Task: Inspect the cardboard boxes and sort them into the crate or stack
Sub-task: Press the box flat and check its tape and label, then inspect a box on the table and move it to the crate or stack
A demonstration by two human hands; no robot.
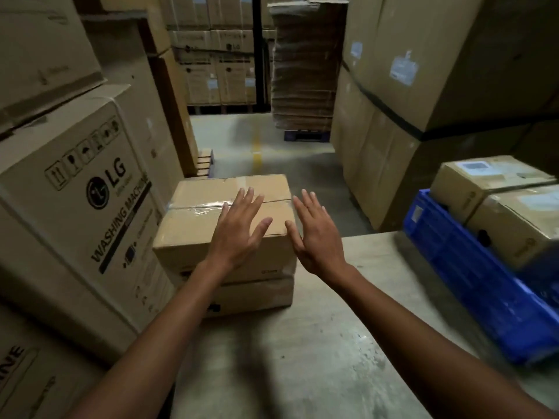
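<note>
Left grip [239, 231] spreads flat, fingers straight, over the taped cardboard box [196, 225] topping a stack [257, 293] on the bench [332, 343]. Right grip [316, 240], equally spread and empty, sits by its right edge.

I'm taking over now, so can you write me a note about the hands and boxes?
Left hand: open, fingers straight, over the taped brown cardboard box topping the stack on the grey table; contact unclear.
Right hand: open, by that box's right edge, holding nothing.
Done: a near brown cardboard box and a far one sit in the blue plastic crate.
Left: probably judge this top box, then keep it stacked or crate it.
</note>
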